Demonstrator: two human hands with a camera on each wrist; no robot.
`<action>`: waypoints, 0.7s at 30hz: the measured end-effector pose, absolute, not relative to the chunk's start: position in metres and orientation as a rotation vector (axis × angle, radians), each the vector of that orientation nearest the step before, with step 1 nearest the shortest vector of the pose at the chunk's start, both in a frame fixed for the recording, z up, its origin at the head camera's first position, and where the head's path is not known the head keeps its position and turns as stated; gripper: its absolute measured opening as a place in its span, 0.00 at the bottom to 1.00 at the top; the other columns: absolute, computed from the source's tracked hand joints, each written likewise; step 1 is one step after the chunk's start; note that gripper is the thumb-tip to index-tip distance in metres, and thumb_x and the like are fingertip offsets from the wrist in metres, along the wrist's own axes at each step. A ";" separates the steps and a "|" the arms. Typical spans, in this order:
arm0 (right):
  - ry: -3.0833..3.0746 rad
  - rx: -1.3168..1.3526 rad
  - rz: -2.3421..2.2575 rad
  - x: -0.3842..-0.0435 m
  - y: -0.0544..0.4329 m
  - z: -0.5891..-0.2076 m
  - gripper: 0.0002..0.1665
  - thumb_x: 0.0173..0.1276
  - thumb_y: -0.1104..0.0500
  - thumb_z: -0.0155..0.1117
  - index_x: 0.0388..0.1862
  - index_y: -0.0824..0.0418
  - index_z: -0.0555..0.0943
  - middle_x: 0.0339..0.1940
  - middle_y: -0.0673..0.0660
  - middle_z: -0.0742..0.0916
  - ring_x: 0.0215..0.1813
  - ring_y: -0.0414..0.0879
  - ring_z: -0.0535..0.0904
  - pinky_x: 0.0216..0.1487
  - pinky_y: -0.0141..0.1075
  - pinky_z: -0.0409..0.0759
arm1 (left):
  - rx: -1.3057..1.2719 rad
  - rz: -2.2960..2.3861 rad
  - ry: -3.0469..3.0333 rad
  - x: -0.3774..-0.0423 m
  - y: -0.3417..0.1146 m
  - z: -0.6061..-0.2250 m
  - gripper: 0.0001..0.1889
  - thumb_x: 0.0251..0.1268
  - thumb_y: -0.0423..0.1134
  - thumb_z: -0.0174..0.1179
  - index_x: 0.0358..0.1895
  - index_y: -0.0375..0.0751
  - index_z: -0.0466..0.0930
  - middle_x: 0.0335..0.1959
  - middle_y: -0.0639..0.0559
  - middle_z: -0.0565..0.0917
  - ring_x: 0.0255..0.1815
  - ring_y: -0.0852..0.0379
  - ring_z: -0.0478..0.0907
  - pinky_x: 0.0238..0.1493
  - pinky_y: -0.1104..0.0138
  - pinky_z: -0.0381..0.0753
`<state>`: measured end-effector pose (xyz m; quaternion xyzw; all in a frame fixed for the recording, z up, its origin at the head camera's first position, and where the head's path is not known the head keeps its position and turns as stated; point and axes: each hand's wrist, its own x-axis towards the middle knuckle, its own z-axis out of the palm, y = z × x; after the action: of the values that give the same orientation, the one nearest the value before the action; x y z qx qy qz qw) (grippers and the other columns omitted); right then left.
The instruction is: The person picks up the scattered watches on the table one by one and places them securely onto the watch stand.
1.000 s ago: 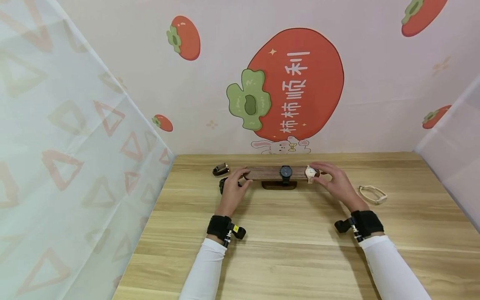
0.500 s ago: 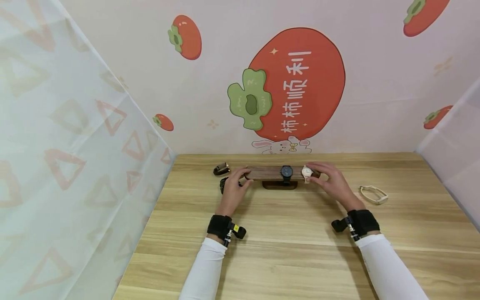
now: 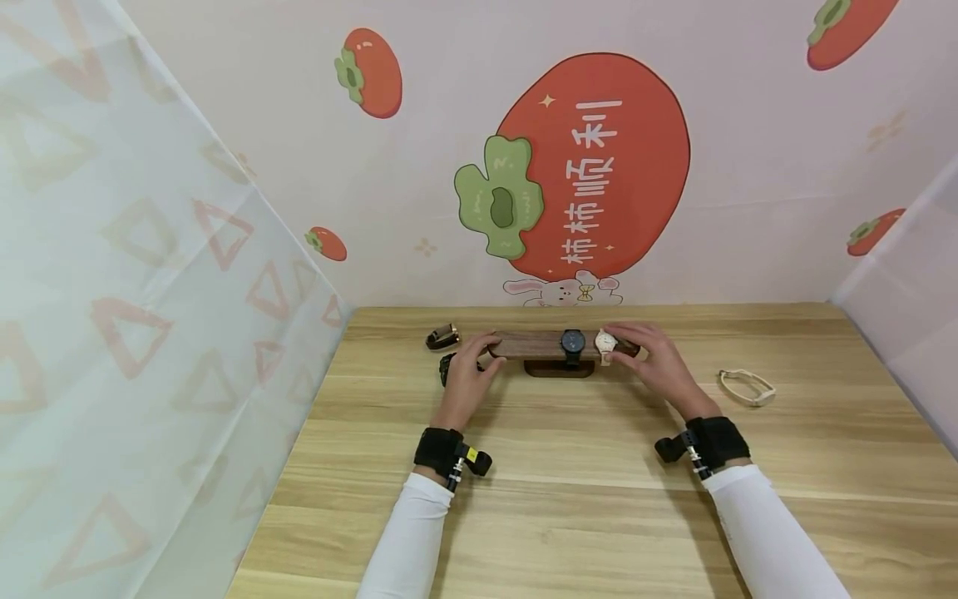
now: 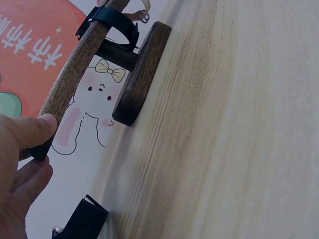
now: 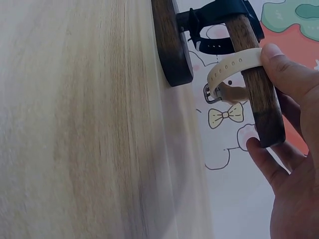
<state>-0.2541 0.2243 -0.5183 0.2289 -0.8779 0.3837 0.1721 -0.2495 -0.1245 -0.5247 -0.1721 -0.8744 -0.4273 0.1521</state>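
Note:
A dark wooden watch stand [image 3: 520, 346] stands at the back of the table, its long bar raised on a short base [image 3: 557, 369]. My left hand [image 3: 464, 383] grips the bar's left end, the thumb and fingers on opposite sides of the wood in the left wrist view. Around the bar near its middle sits a black watch [image 3: 572, 341]. To its right a cream-strapped watch [image 3: 605, 341] loops the bar, its buckled strap [image 5: 234, 67] hanging below. My right hand [image 3: 666, 370] pinches this watch, thumb at the strap, other fingers beyond the bar.
Left of the stand lie a dark watch with gold trim [image 3: 441, 337] and a black watch [image 3: 446, 368], partly hidden by my left hand. Another cream-strapped watch [image 3: 747, 388] lies on the wooden table [image 3: 569, 499] at the right. A printed wall [image 3: 733, 150] rises right behind.
My right hand has slid the cream-strapped watch leftward along the bar, closer to the black watch. The left hand has kept its grip on the bar's end.

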 end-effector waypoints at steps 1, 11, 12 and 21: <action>-2.490 0.649 1.089 -0.254 0.224 -0.518 0.30 0.64 0.68 0.79 0.66 0.65 0.85 0.66 0.67 0.86 0.68 0.67 0.78 0.69 0.65 0.76 | -0.494 -1.226 -2.511 -0.250 -0.124 -0.525 0.20 0.72 0.33 0.70 0.64 0.42 0.83 0.73 0.44 0.79 0.68 0.46 0.81 0.68 0.56 0.85; -2.498 0.620 1.102 -0.255 0.217 -0.520 0.31 0.66 0.65 0.78 0.68 0.62 0.84 0.67 0.65 0.86 0.65 0.64 0.76 0.65 0.61 0.77 | -0.520 -1.223 -2.493 -0.251 -0.124 -0.524 0.20 0.71 0.32 0.71 0.64 0.41 0.83 0.72 0.43 0.80 0.67 0.46 0.82 0.68 0.57 0.86; -2.500 0.617 1.105 -0.255 0.217 -0.520 0.31 0.66 0.65 0.78 0.69 0.61 0.84 0.67 0.65 0.86 0.65 0.63 0.76 0.65 0.61 0.77 | -0.521 -1.222 -2.493 -0.251 -0.124 -0.524 0.20 0.71 0.32 0.71 0.64 0.41 0.83 0.72 0.43 0.80 0.67 0.46 0.82 0.68 0.58 0.86; -2.518 0.614 1.118 -0.255 0.215 -0.521 0.31 0.66 0.66 0.78 0.69 0.63 0.83 0.69 0.65 0.85 0.67 0.64 0.75 0.66 0.62 0.76 | -0.520 -1.228 -2.488 -0.250 -0.124 -0.522 0.20 0.71 0.33 0.70 0.64 0.40 0.83 0.72 0.42 0.80 0.67 0.45 0.82 0.68 0.56 0.86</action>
<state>-0.2547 0.2151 -0.5210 0.2147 -0.8808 0.3910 0.1590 -0.2499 -0.1240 -0.5225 -0.1820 -0.8703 -0.4294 0.1585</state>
